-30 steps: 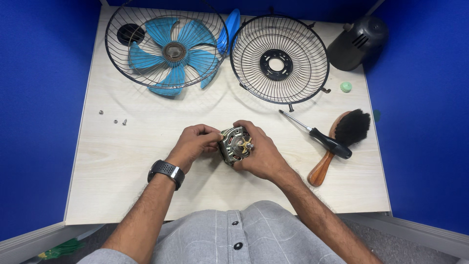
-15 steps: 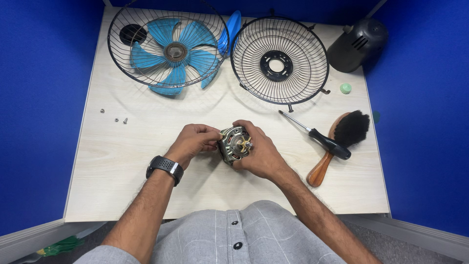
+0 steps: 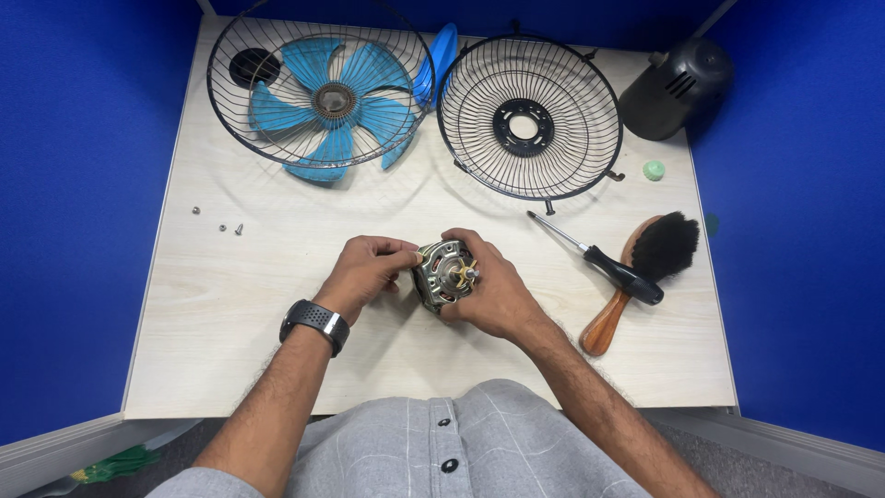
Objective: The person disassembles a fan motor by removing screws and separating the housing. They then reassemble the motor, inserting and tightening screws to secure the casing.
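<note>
Hardly anything has shifted since a second ago: both hands stay wrapped on the motor (image 3: 446,274), left hand (image 3: 367,272) pinching its rim, right hand (image 3: 493,288) cupping it at mid-tabletop (image 3: 277,314). Fan already apart: blade (image 3: 332,101) in one guard far left, second guard (image 3: 527,118), screws (image 3: 221,226) out, screwdriver (image 3: 599,261) lying right.

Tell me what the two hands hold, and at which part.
Both hold the small metal fan motor: the left hand pinches its left rim, the right hand cups its right side and underside.
</note>
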